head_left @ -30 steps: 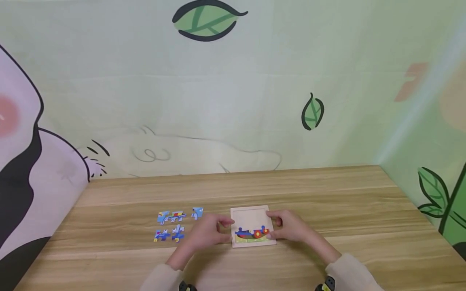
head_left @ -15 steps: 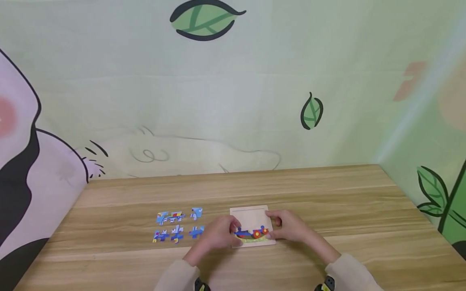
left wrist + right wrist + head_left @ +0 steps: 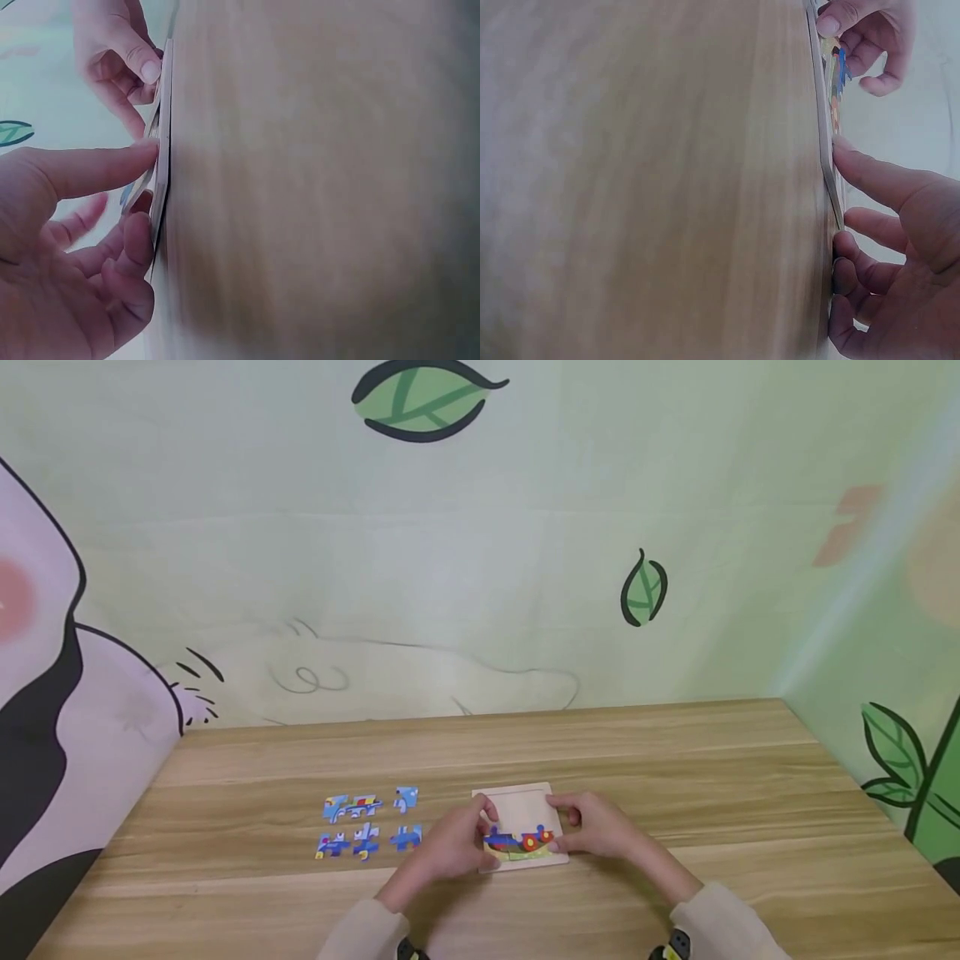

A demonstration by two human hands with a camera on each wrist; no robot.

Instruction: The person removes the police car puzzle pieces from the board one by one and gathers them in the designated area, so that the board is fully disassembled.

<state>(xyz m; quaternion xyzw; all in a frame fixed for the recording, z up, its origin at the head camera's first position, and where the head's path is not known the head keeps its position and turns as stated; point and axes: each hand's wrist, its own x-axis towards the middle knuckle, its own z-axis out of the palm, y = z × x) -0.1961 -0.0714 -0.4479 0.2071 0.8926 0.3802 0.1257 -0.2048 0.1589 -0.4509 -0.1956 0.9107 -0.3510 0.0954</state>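
A wooden jigsaw tray (image 3: pixel 522 806) lies on the table, its lower part filled with joined blue, red and yellow-green puzzle pieces (image 3: pixel 529 842). My right hand (image 3: pixel 603 828) grips the tray's right side, thumb low and index finger near the upper right corner. My left hand (image 3: pixel 452 841) is at the tray's left side, thumb and index finger curled about the lower left puzzle piece (image 3: pixel 497 841), whose left end is partly covered. A thin slab (image 3: pixel 138 192) looks tilted above the tray rim in the left wrist view. Blue tabs (image 3: pixel 843 69) stick up in the right wrist view.
Left of the tray lie several loose puzzle pieces in two rows, among them a blue corner piece (image 3: pixel 407 798), a piece with red and yellow (image 3: pixel 364 804) and a blue piece (image 3: pixel 406 837). The wooden table (image 3: pixel 675 760) meets a printed backdrop (image 3: pixel 525 593) behind.
My left hand has moved right, from beside the tray onto its left edge, uncovering a loose blue piece. The right hand keeps its hold on the tray.
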